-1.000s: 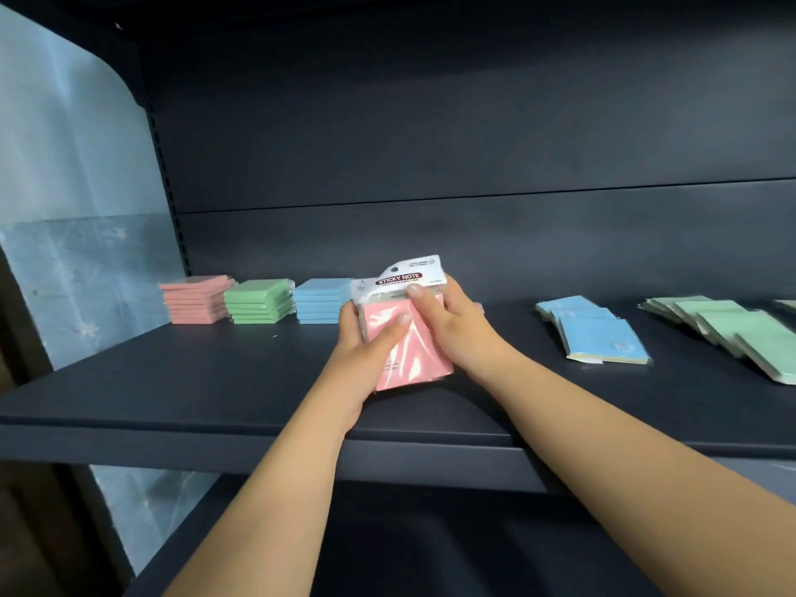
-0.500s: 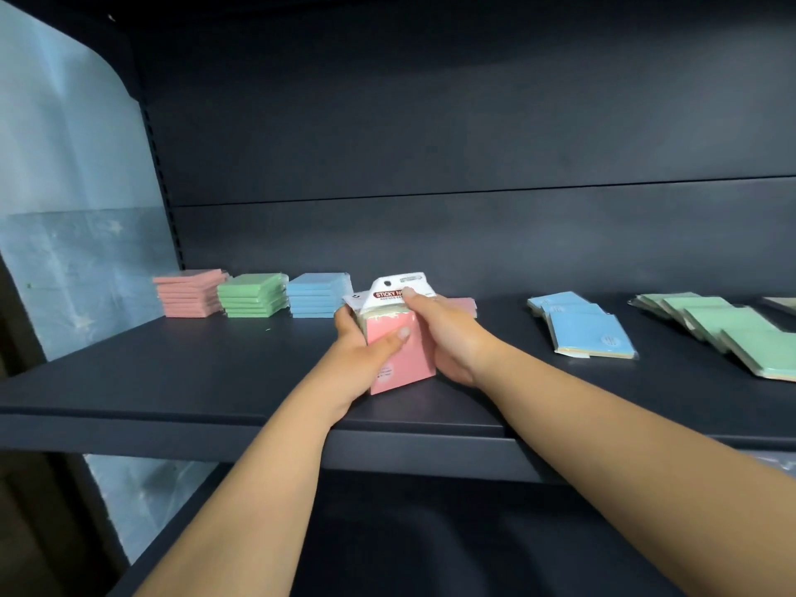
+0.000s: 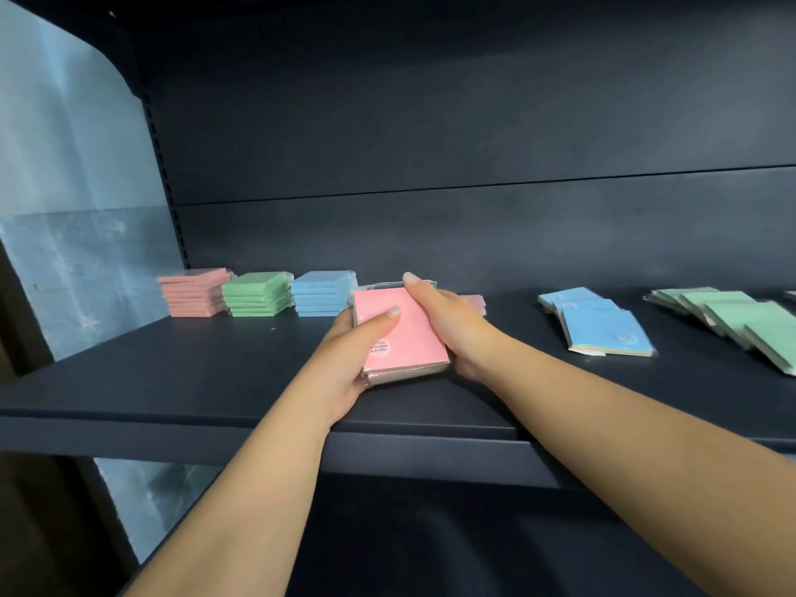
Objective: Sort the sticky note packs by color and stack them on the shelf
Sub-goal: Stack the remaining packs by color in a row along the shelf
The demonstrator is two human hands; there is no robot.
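While both hands held a pink pack over the middle of the shelf, the head camera, the only view, showed the sorting partly done. The left hand gripped the pack from its left side, with the thumb curled across the top face, and the right hand gripped it from the right side, with one finger lying over the far edge. The pack lay almost flat, low over the shelf or resting on it; I could not tell which. At the back left stood three tidy stacks side by side: a pink stack, a green stack and a blue stack. These seemed to be the finished part. Just behind the right hand another pink pack showed a little, partly hidden. To the right, well apart from the stacks, some blue packs lay loose and overlapping, and further right some green packs lay spread in a row that reached the frame edge. By my judgement, the held pack belonged on the pink stack, and the loose packs were left to sort.
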